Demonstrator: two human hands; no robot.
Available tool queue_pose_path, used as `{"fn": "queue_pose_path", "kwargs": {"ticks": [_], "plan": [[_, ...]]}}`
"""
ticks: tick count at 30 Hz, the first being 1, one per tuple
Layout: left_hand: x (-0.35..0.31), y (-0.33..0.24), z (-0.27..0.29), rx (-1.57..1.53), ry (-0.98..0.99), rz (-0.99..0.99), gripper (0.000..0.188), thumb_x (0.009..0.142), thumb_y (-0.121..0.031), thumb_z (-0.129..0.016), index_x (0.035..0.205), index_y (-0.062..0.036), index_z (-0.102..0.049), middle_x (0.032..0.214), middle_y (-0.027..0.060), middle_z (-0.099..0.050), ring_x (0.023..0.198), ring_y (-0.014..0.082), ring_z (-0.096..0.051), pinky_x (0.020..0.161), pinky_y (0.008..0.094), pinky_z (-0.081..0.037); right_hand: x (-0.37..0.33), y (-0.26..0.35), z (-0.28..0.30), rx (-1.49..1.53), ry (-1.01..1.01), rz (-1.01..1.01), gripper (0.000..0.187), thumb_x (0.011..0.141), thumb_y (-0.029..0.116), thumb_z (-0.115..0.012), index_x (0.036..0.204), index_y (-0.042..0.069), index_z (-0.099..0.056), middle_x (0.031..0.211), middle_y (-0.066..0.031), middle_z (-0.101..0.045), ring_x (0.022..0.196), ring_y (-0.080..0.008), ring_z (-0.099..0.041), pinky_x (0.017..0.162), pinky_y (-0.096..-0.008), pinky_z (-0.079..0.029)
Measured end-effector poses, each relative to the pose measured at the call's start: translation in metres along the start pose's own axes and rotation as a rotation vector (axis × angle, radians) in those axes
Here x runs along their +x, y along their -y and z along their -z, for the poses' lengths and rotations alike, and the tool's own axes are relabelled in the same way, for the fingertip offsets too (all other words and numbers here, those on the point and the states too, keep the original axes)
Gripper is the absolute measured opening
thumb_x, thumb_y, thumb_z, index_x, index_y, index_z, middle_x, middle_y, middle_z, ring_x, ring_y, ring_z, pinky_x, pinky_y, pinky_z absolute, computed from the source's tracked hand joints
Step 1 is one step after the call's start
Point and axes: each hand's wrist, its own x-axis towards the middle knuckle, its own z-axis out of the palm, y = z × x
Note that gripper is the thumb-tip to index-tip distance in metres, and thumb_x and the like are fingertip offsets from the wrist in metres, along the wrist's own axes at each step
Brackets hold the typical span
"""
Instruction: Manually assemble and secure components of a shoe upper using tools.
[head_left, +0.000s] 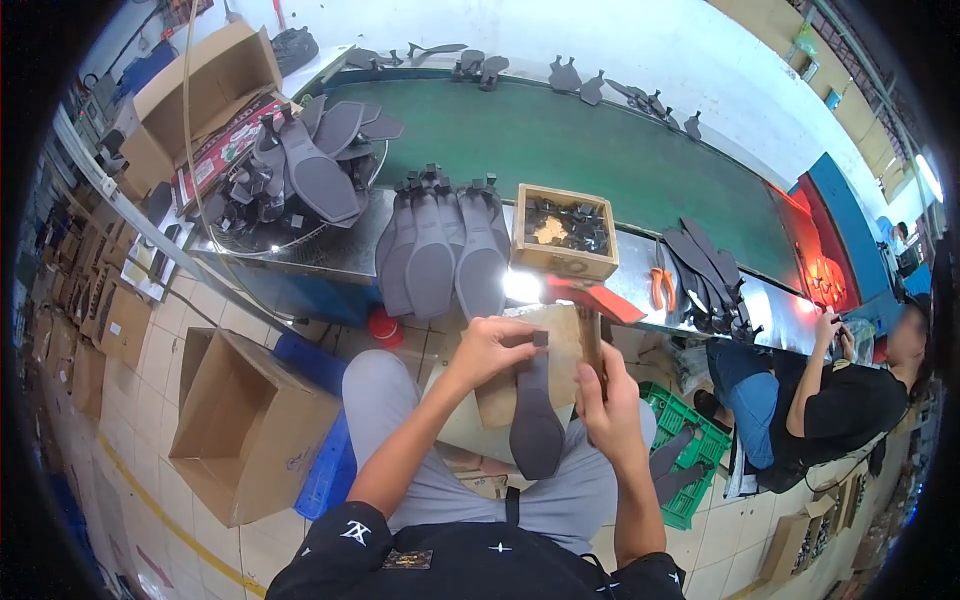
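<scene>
A dark grey shoe sole (537, 432) lies on a worn tan board (497, 400) over my lap, its rounded toe toward me. At the sole's narrow far end, my left hand (492, 350) pinches a small dark heel (540, 339) between thumb and fingers. My right hand (612, 400) is wrapped round the wooden handle of a hammer (590, 345), held upright just right of the sole. The hammer's red head (597, 298) is raised beyond the board. Whether the heel is joined to the sole, I cannot tell.
Ahead, a wooden box (565, 262) of small black heels, grouped soles (430, 255) and orange-handled pliers (662, 288) line the bench by a green conveyor (560, 135). A basket (290, 240) holds heeled soles. Cartons (250, 430) stand left; a green crate (690, 460) and a seated co-worker (845, 405) are right.
</scene>
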Motion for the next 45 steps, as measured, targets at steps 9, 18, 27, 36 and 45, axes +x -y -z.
{"fn": "queue_pose_path", "kwargs": {"ticks": [9, 18, 27, 36, 45], "plan": [[0.000, -0.009, -0.001, -0.011, 0.030, 0.069, 0.029, 0.077, -0.012, -0.078, 0.105, -0.0070, -0.076, 0.101, 0.0118, -0.075, 0.092, 0.0164, -0.070, 0.080, 0.0295, -0.053, -0.035, 0.015, 0.004, -0.261, -0.030, 0.205, 0.038, 0.096, 0.002, -0.057, 0.132, -0.006, -0.050, 0.113, -0.0274, -0.062, 0.100, -0.0420, -0.064, 0.083, -0.0411, -0.052], [-0.001, 0.011, 0.006, 0.516, 0.106, -0.118, 0.096, 0.073, -0.035, -0.082, 0.141, 0.0053, -0.027, 0.122, 0.0080, -0.069, 0.124, 0.0307, -0.055, 0.110, 0.0428, -0.029, -0.025, 0.016, -0.010, -0.356, -0.051, 0.283, 0.035, 0.092, -0.001, -0.057, 0.126, -0.006, -0.056, 0.096, -0.0203, -0.066, 0.079, -0.0245, -0.068, 0.067, -0.0322, -0.051], [0.000, -0.002, 0.008, 0.563, 0.112, -0.127, 0.048, 0.078, -0.035, -0.077, 0.118, -0.0116, -0.070, 0.124, 0.0115, -0.068, 0.136, 0.0255, -0.046, 0.112, 0.0461, -0.027, -0.032, -0.007, -0.007, -0.211, -0.050, 0.193, 0.041, 0.094, 0.004, -0.060, 0.133, -0.004, -0.053, 0.078, -0.0116, -0.062, 0.068, -0.0168, -0.062, 0.060, -0.0312, -0.049], [-0.058, -0.083, 0.005, -0.040, 0.268, 0.045, 0.021, 0.089, -0.015, -0.069, 0.103, 0.0007, -0.071, 0.091, 0.0128, -0.072, 0.076, 0.0216, -0.069, 0.069, 0.0289, -0.051, -0.018, -0.017, 0.016, -0.439, -0.147, 0.296, 0.032, 0.093, 0.004, -0.062, 0.124, -0.002, -0.059, 0.094, -0.0158, -0.066, 0.070, -0.0281, -0.064, 0.060, -0.0339, -0.049], [-0.096, -0.145, 0.016, -0.554, 0.539, 0.433, 0.025, 0.095, -0.019, -0.066, 0.103, 0.0040, -0.072, 0.088, 0.0061, -0.072, 0.084, 0.0051, -0.060, 0.076, 0.0245, -0.047, -0.021, 0.026, 0.018, 0.325, 0.517, 0.230, 0.054, 0.088, 0.043, -0.070, 0.107, -0.007, -0.067, 0.106, -0.0195, -0.068, 0.098, -0.0318, -0.066, 0.083, -0.0410, -0.052]]}}
